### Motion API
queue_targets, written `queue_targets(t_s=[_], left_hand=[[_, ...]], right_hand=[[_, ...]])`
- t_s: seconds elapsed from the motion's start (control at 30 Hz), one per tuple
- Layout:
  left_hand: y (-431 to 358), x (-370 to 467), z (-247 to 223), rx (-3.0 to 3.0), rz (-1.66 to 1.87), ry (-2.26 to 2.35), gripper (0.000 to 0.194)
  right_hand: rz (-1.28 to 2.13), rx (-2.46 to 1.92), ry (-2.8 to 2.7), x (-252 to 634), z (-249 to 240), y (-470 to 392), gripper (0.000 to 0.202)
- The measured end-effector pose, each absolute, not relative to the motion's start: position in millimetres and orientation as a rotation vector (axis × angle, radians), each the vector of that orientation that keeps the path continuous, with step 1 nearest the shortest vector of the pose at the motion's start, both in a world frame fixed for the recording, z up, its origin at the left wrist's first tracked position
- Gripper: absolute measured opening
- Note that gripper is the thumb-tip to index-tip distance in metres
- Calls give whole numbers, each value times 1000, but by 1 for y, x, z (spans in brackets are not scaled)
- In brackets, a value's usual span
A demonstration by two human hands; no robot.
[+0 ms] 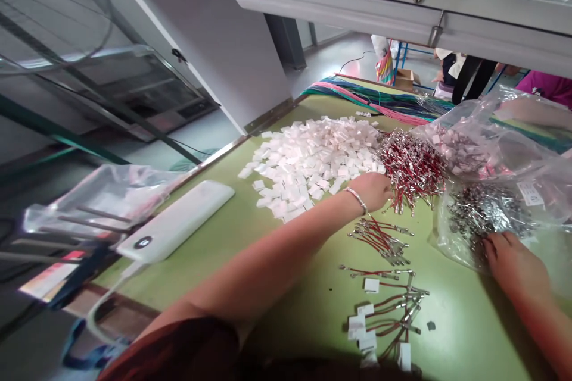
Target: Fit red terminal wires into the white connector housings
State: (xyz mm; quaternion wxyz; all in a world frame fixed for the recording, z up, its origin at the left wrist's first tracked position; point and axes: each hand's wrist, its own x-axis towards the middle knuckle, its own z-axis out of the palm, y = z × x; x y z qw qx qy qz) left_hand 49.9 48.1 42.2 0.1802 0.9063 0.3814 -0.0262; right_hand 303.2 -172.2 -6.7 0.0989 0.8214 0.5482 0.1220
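My left hand point(374, 189), with a bracelet at the wrist, is at the near left edge of a heap of short red wires with metal ends point(413, 164); its fingers are bent and what they hold is hidden. My right hand point(513, 259) touches a clear bag of metal terminals point(487, 211), fingertips curled at its near edge. A big pile of white plastic connectors point(313, 155) lies left of the red heap. Nearer me lie a bundle of loose red wires point(382, 239) and several red wires with white connectors point(367, 340).
A white power bank point(176, 223) with a cable lies on the green table point(277, 274) at the left. Long blue, green and pink wires point(379, 101) run along the back. Another clear bag point(469, 143) is at right. A lamp bar point(357, 9) hangs above. People are partly visible behind.
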Motion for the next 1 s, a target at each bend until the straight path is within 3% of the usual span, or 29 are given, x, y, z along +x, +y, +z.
queue_targets(t_s=[0.23,0.43,0.6,0.77,1.0], left_hand=[[54,45,27,2619,-10,912,19],[57,38,27,2722,-4,406,32],[58,41,23,2700,-20,525,26],[58,41,27,2639,273,657,23],[37,72,15,2660,236,1010,23]], right_hand=[[462,2362,1749,305,-12,-170,24],[723,2334,1747,291,-11,-151,23],[882,2257,1823,283,-9,-126,22],[938,2375,1844,291,8,-112,22],[322,2929,2006,267,25,-110,24]])
